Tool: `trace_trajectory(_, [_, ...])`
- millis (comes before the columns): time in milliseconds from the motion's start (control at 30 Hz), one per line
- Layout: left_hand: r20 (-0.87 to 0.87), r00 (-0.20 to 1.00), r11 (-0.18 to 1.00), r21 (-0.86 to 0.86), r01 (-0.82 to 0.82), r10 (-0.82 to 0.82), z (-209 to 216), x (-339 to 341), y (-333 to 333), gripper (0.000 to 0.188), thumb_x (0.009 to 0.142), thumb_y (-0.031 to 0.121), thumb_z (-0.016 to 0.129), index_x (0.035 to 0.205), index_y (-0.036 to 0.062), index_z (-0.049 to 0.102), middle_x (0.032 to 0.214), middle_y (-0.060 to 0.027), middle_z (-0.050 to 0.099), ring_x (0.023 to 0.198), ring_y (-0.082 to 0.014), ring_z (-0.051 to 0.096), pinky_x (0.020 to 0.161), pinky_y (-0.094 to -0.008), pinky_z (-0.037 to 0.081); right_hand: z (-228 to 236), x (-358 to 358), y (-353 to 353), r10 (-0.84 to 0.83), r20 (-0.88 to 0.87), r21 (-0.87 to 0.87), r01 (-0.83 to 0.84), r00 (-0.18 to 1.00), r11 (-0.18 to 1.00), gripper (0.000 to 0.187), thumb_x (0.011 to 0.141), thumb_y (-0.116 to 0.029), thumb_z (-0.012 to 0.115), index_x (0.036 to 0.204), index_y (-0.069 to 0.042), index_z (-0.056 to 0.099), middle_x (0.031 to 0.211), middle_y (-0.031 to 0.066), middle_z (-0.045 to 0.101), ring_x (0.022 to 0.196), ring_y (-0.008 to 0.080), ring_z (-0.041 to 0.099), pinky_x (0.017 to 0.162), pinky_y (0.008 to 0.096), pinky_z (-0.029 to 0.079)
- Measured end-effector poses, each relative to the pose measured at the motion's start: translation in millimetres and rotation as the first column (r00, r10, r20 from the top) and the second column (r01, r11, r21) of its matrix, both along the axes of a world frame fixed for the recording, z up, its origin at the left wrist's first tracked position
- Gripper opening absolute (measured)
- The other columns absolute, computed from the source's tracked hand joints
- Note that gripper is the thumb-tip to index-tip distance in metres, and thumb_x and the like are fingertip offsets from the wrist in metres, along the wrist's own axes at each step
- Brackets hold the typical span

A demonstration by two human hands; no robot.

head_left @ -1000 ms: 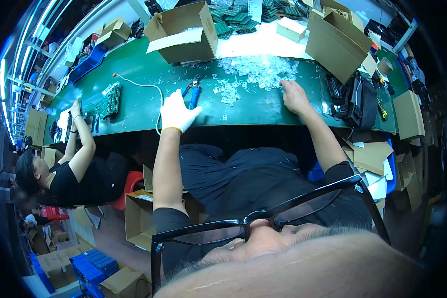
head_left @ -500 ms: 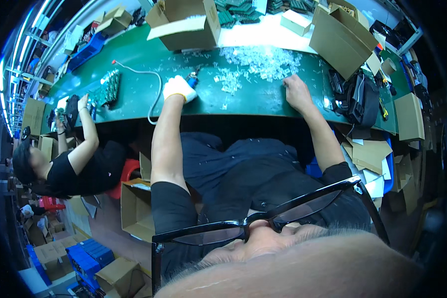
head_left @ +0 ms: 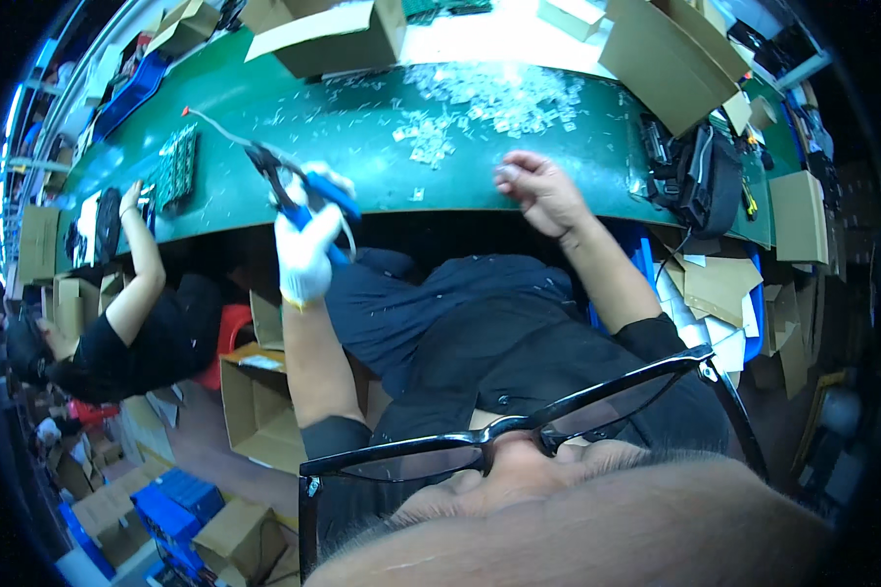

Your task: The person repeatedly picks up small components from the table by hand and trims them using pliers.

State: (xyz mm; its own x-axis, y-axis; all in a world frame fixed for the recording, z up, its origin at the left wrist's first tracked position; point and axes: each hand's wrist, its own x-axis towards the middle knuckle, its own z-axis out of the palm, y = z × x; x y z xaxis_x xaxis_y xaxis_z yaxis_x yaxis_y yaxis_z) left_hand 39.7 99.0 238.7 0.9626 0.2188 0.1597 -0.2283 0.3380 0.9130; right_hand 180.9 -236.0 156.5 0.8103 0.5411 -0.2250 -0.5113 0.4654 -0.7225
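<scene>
Blue-handled pliers [head_left: 287,199], which half a second ago were down on the table [head_left: 255,201] by the gloved hand, have been lifted and swung left toward its near edge; the bare hand has drawn back from beside the heap of clear pieces. From where I stand, the left hand [head_left: 305,252], in a white glove, has its fingers wrapped round the blue handles, and the dark jaws point up and away to the left. Behind the pliers, a grey cable [head_left: 227,130] with a red tip runs across the green surface.

Over the near edge, the right hand [head_left: 550,196] is bare and half curled, thumb and forefinger close together; I cannot tell whether they pinch anything. Farther in lie the small clear pieces [head_left: 499,96], thick in the heap and looser on its near left side. An open cardboard box [head_left: 347,44] sits beyond them on the left, and another carton [head_left: 671,67] leans on the right, with a black bag [head_left: 705,181] just nearer. Off to the left, a co-worker [head_left: 147,338] in a black top sits with one arm on the same table, close to a stack of green boards [head_left: 176,166].
</scene>
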Motion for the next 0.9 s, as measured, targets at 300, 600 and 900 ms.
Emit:
trace_trajectory(300, [-0.460,0.881,0.895,0.339,0.291,-0.112,-48,-25,-54,0.061,0.090,0.005,0.079,0.146,0.0056,0.054,0.115,-0.0044,0.064,0.101,-0.0130,0.063,0.093,-0.0309,0.054,6,-14,54,0.143,-0.116,0.125,-0.128,0.983,0.984,0.013,0.104,-0.002,0.069,0.117,-0.001,0.068,0.110,0.0098,0.074,0.102,0.0191,0.075,0.091,0.0304,0.063])
trace_trajectory(600, [-0.491,0.857,0.679,0.577,0.454,-0.156,-54,-20,-63,0.069,0.091,0.022,0.081,0.151,0.0037,0.051,0.122,-0.0115,0.066,0.108,-0.0213,0.065,0.098,-0.0376,0.054,13,-22,60,0.146,-0.059,0.016,-0.146,0.987,0.989,0.015,0.101,-0.009,0.076,0.115,-0.007,0.072,0.109,0.0051,0.077,0.100,0.0156,0.074,0.083,0.0306,0.062])
trace_trajectory(900, [-0.553,0.813,0.670,0.537,0.513,-0.180,-44,-22,-69,0.073,0.091,0.024,0.081,0.153,0.0041,0.050,0.118,-0.0099,0.066,0.106,-0.0198,0.065,0.096,-0.0366,0.054,8,-32,56,0.068,0.017,-0.053,-0.067,0.998,0.996,0.014,0.101,-0.009,0.077,0.113,-0.004,0.072,0.106,0.0059,0.076,0.096,0.0146,0.074,0.083,0.0298,0.062])
